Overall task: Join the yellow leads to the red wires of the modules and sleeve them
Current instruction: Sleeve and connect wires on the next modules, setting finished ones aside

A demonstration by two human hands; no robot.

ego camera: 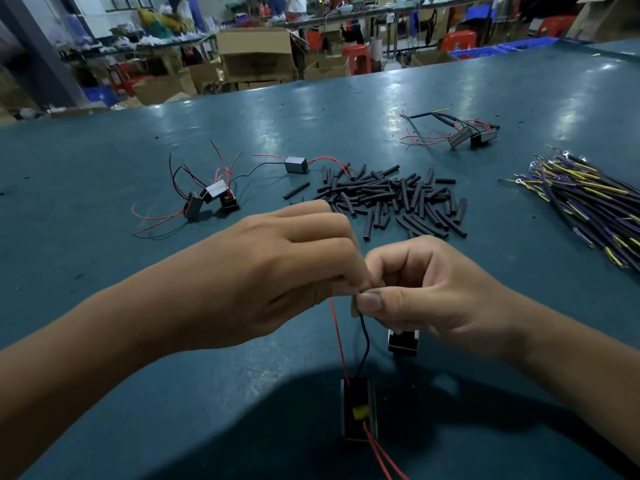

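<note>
My left hand point(284, 268) and my right hand point(426, 292) meet fingertip to fingertip above the table, both pinching wire ends. A red wire point(337, 337) and a dark wire point(365, 336) run down from the pinch to a small black module point(358, 410) lying near the front edge. Where the wires meet is hidden between the fingers. A second module point(403, 342) lies partly under my right hand. A heap of black sleeves point(391, 199) lies beyond the hands. A bundle of yellow and dark leads point(588, 199) lies at the right.
Three modules with red and black wires point(211, 199) sit at the left, one more module point(296, 165) sits behind the sleeves, and a joined group point(471, 136) lies far right. Table top point(104, 306) is teal. Boxes and stools stand beyond its far edge.
</note>
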